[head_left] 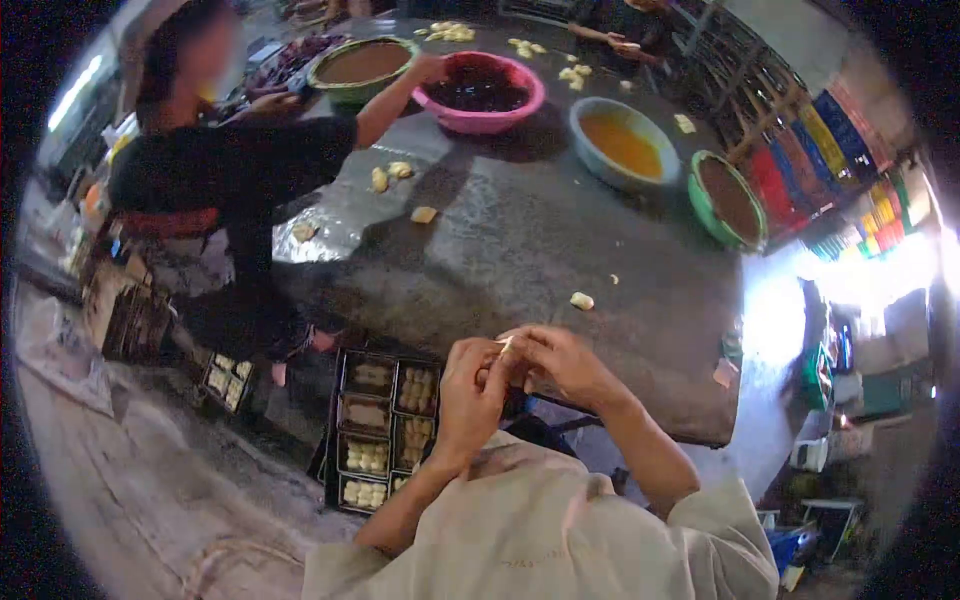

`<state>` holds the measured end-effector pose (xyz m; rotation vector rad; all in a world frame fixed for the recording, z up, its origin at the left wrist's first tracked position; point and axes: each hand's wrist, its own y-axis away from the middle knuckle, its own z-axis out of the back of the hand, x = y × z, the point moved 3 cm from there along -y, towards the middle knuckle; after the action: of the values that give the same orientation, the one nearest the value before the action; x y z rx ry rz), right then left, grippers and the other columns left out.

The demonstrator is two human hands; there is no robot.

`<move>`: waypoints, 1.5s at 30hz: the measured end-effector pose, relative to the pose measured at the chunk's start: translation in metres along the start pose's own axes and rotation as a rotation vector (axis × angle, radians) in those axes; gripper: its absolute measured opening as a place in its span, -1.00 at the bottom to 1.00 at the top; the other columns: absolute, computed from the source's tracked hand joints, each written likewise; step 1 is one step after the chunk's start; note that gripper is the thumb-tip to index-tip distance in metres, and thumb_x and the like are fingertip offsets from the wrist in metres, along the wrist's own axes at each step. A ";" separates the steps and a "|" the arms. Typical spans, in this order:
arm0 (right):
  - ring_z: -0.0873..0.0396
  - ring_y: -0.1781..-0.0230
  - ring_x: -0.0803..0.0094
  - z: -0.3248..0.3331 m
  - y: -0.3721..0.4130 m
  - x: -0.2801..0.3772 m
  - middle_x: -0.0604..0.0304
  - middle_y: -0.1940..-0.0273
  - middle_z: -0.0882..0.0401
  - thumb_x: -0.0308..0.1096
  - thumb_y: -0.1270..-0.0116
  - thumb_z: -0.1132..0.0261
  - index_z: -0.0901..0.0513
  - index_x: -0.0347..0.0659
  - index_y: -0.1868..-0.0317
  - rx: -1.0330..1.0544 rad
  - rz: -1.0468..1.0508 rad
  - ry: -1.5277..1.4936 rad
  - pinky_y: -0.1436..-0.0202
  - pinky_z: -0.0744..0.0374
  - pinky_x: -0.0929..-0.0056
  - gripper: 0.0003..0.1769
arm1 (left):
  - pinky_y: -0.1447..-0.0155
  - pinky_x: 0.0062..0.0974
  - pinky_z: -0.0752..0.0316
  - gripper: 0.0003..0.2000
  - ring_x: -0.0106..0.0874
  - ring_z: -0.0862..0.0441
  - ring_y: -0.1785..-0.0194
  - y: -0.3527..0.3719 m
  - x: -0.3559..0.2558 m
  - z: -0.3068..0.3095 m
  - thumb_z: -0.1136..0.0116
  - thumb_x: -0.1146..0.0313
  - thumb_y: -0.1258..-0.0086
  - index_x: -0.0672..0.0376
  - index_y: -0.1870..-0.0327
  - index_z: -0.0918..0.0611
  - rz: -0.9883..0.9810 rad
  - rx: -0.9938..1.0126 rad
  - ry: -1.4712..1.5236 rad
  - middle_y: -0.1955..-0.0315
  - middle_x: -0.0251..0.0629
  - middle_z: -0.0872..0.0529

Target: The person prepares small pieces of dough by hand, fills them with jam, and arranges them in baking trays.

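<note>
My left hand [468, 390] and my right hand [565, 362] meet above the near edge of the table, fingers closed together. A small pale bit of dough [507, 343] shows between the fingertips; most of it is hidden by the fingers. On the table just beyond my hands lies a small pale dough piece [582, 300], with a thin scrap [614, 279] farther back. Below and left of my left hand, a dark tray [334, 440] holds several black pans with rows of dough pieces [366, 457].
A person in a dark shirt [240, 165] reaches into a pink basin [485, 122] with dark filling. Farther along the dark table [500, 240] stand a grey basin with orange contents [622, 143] and green basins [728, 200]. Another person's hands [615, 42] work at the far end.
</note>
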<state>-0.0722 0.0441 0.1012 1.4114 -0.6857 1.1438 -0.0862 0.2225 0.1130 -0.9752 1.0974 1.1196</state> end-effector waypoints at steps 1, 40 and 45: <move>-0.70 0.01 0.38 0.000 0.002 -0.008 0.17 0.02 -0.74 -0.29 -0.55 -0.31 -0.73 -0.29 -0.12 -0.027 -0.002 -0.138 -0.12 -0.67 0.32 -0.71 | 0.08 -0.50 -0.58 -0.73 -0.53 -0.67 0.19 -0.002 0.003 -0.001 -0.10 0.28 -0.68 0.34 -0.08 -0.65 -0.005 0.019 0.001 -0.14 -0.16 -0.64; -0.51 -0.33 0.04 0.200 -0.084 -0.112 0.04 -0.19 -0.63 -0.36 -0.32 -0.45 -0.64 -0.18 -0.24 -0.383 0.192 0.468 -0.42 -0.37 0.07 -0.53 | -0.53 -0.39 -0.38 -0.51 -0.35 -0.60 -0.37 -0.166 0.084 -0.203 -0.16 0.53 -0.52 0.38 -0.46 -0.50 0.535 -0.141 0.673 -0.31 -0.15 -0.68; -0.47 -0.35 0.00 0.194 -0.079 -0.104 0.05 -0.27 -0.58 -0.30 -0.18 -0.56 -0.61 -0.15 -0.29 -0.423 0.211 0.567 -0.47 -0.34 -0.01 -0.37 | -0.49 -0.40 -0.41 -0.61 -0.39 -0.63 -0.31 -0.130 0.106 -0.132 -0.18 0.48 -0.54 0.32 -0.36 -0.60 0.521 -0.167 0.597 -0.23 -0.17 -0.72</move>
<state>0.0108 -0.1476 -0.0039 0.6236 -0.6232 1.3856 0.0289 0.0912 -0.0097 -1.2361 1.8375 1.3912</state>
